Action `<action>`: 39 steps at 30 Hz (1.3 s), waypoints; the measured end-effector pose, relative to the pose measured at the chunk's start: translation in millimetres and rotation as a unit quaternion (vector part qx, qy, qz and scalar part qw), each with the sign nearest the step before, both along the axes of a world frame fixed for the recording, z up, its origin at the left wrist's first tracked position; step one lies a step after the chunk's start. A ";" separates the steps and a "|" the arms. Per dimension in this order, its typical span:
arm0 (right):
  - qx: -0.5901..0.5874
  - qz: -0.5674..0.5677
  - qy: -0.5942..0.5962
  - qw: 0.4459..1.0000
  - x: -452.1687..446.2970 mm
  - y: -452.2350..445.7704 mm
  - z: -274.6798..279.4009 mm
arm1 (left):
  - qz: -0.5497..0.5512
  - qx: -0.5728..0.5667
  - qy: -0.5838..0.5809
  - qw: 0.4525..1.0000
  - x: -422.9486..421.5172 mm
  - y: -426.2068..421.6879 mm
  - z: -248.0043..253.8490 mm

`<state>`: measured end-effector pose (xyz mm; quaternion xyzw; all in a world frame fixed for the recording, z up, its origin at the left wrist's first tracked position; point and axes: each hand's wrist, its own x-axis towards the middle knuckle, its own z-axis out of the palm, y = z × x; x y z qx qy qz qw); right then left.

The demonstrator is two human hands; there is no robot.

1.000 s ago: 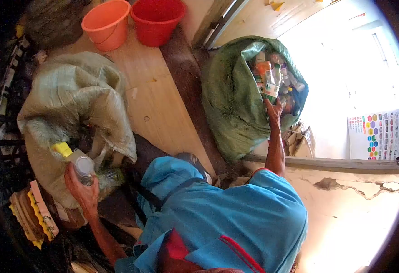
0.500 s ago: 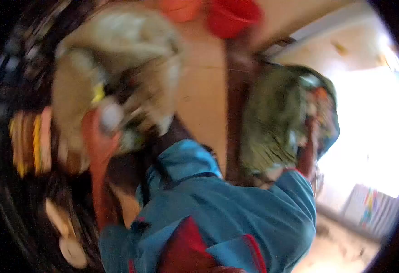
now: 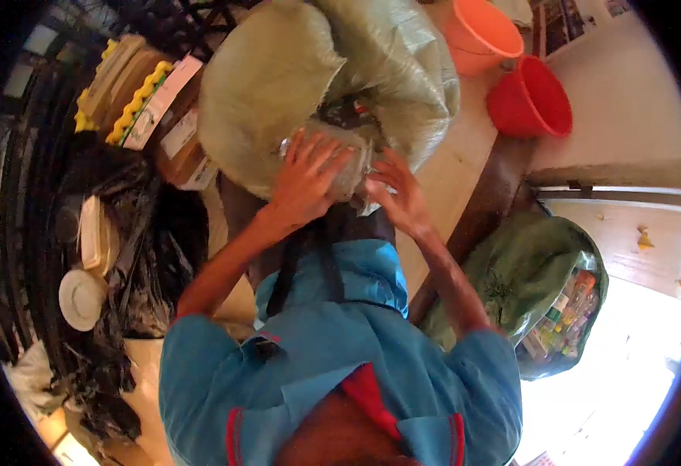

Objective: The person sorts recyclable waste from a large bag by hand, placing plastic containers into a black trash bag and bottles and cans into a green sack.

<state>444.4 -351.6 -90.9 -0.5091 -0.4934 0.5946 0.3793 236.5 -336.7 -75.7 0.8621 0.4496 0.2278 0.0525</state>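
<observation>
A clear plastic container (image 3: 348, 159) sits at the mouth of a large pale woven sack (image 3: 267, 85) in front of my legs. My left hand (image 3: 307, 177) lies over the container's left side, its fingers gripping it from above. At the container's right edge, my right hand (image 3: 401, 194) has its fingers bent against the plastic, thumb side toward the rim. Between the sack's folds, dark contents and a small red piece show behind the container. Part of the container is hidden beneath my left fingers.
A green sack (image 3: 503, 256) of plastic bottles stands at right. An orange bucket (image 3: 480, 39) and a red bucket (image 3: 531, 101) are at upper right. Stacked cartons (image 3: 135, 85), black plastic bags (image 3: 150, 233) and a round white lid (image 3: 83, 300) lie at left.
My right hand has left the green sack and come to the container. My left hand no longer shows the whitish round item and rests on the container. The view has turned toward the pale sack.
</observation>
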 end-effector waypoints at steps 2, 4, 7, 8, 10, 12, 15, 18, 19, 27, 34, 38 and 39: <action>-0.053 0.020 0.093 0.994 -29.0 29.0 -14.0 | -0.002 0.012 0.012 1.000 1.3 -0.4 -8.1; -0.074 0.058 0.087 0.992 -42.1 39.3 -12.3 | 0.036 -0.019 -0.002 0.999 2.1 -3.3 -17.3; -0.124 0.054 0.140 0.981 -36.4 44.7 -25.6 | 0.030 -0.028 0.001 0.999 -9.0 -5.6 -8.8; -0.138 0.073 0.147 0.977 -32.5 44.0 -35.3 | 0.033 -0.033 0.000 0.999 -10.2 -10.3 -4.9; -0.133 0.045 0.142 0.980 -35.9 40.6 -29.2 | 0.032 -0.026 -0.005 0.999 -12.3 -10.6 7.8; -0.134 0.016 0.138 0.981 -36.8 35.1 -28.0 | 0.061 -0.018 -0.038 0.997 -20.3 -20.0 28.5; -0.094 -0.027 0.159 0.982 -36.9 33.4 -46.7 | 0.178 -0.062 -0.184 0.965 -48.9 -32.2 32.1; -0.102 0.131 0.177 0.970 -64.5 32.9 8.9 | 0.263 -0.250 -0.431 0.826 -81.8 -48.8 14.2; -0.102 0.160 0.135 0.973 -82.8 29.8 26.3 | 0.245 -0.364 -0.561 0.702 -96.8 -63.7 10.0; -0.034 0.432 0.136 0.891 -176.9 8.3 11.2 | 0.332 -0.208 -0.704 0.592 -144.1 -178.3 8.2; -0.098 0.663 0.105 0.735 -249.4 -31.9 40.7 | 0.450 -0.018 -0.736 0.505 -161.1 -404.5 -0.5; -0.104 0.638 0.034 0.762 -244.5 -12.9 35.3 | 0.562 0.077 -0.729 0.383 -164.7 -528.0 -65.4; -0.091 0.608 0.029 0.788 -238.4 -6.9 34.4 | 0.589 0.108 -0.747 0.289 -167.5 -547.0 -80.8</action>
